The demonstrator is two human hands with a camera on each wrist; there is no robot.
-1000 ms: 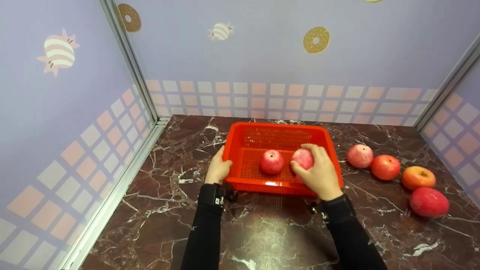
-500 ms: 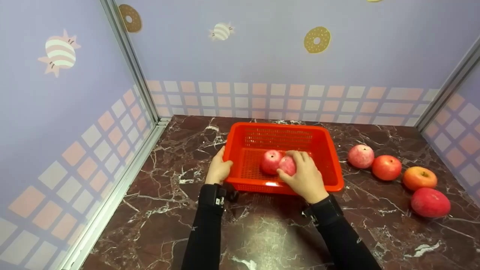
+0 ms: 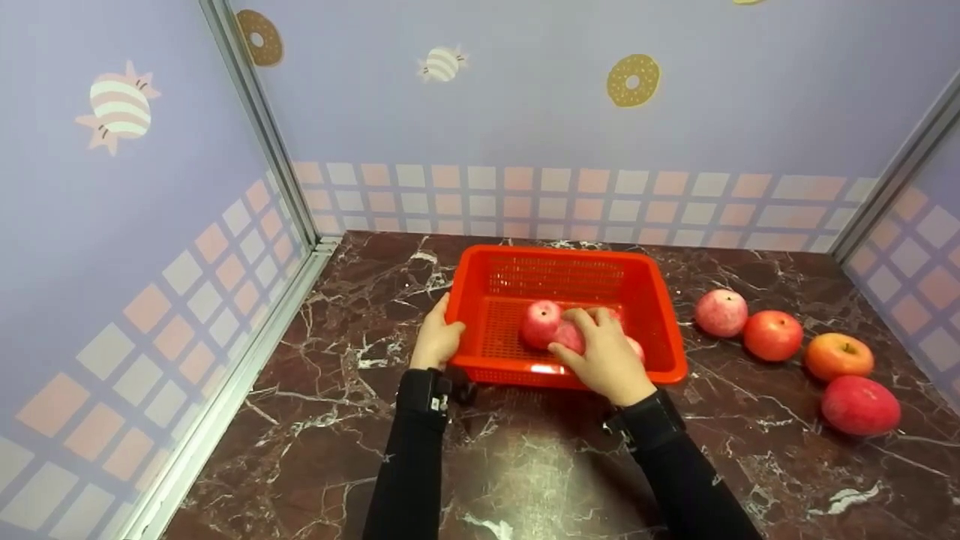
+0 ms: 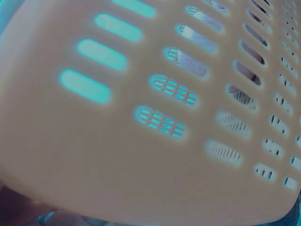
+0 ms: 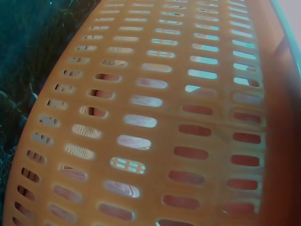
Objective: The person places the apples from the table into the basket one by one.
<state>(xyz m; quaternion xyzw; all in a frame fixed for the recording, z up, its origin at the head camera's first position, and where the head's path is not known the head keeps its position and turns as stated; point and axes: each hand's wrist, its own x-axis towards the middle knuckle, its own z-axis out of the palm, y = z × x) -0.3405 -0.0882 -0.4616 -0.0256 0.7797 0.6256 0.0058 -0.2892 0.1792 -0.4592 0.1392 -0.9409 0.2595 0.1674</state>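
At lower left of centre, the black wrist strap [image 3: 417, 391] carries a pale mark too small to read. At right, four loose fruits [image 3: 861, 405] trail back. Mid-frame, the right hand [image 3: 606, 364] grips a pink-red fruit [image 3: 568, 338] inside the red basket [image 3: 495, 367], whose left rim the left hand [image 3: 437, 339] holds. Doughnut prints [image 3: 616, 84] decorate the wall [image 3: 540, 112] beyond.

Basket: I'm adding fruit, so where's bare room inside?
In the basket, floor is bare between its left side and the leftmost fruit, and in a strip along its back side. Front right is crowded by other fruit and the right hand.
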